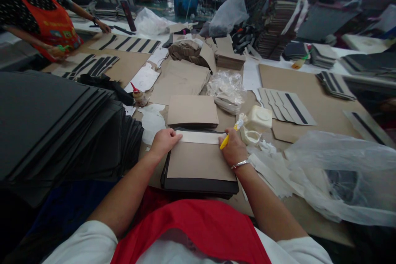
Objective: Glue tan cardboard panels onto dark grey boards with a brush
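Left hand (163, 142) pinches white strip (199, 137), 9-o'clock end; right hand (234, 148), 3-o'clock end, clenches yellow-handled brush (225, 142); uneven tug risks skew.

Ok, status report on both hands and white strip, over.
Left hand at left end of white strip. Right hand at right end, holding yellow brush. Strip lies along far edge of brown board. White container close by, right side.

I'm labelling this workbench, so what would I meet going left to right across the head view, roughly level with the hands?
Large stack of dark grey sheets → left hand → long flat white strip → right hand, holding a yellow-handled brush → squarish cream plastic container → crumpled clear plastic bag.
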The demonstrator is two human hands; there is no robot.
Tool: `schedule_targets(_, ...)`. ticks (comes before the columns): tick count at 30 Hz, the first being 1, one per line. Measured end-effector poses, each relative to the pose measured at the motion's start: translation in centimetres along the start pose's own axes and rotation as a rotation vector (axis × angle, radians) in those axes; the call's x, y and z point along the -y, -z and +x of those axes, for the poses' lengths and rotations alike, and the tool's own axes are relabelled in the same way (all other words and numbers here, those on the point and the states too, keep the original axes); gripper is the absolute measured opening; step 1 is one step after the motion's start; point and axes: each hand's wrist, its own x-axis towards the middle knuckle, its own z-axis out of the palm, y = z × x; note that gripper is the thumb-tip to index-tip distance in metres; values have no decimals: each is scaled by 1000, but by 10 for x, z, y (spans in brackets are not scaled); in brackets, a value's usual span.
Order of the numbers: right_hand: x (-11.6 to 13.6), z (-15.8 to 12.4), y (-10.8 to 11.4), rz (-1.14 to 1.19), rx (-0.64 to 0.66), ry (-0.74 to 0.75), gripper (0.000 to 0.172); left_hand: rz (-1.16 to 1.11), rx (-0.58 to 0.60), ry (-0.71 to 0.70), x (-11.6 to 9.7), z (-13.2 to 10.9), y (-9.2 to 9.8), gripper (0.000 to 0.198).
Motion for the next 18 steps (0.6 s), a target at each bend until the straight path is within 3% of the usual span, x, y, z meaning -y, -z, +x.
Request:
schedule_targets(3, -1, 0, 8, -63, -48, 10, 33, 178, -184, -88, -8, -9, 6, 33)
schedule_targets(5, 4, -2, 9, -27, -51, 115, 28, 253, -281, -278, -16, -18, 1, 41)
schedule_targets(7, 14, -5, 5, 78, 16, 296, 21, 302, -183, -521, -24, -27, -12, 46)
schedule_targets(9, 24, -10, -2, 169, 132, 477, 22, 357, 14, -654, -27, -34, -25, 51)
schedule_targets(12, 26, -15, -7, 164, 236, 586, 23, 446, 129, -563, -20, -42, -30, 64)
schedule_targets(15, 16, -15, -1, 51, 230, 512, 25, 497, 79, -421, -6, -50, -18, 66)
schedule_targets(18, 12, -13, 7, -68, 232, 483, 27, 509, -14, -371, 3, -60, -6, 65)
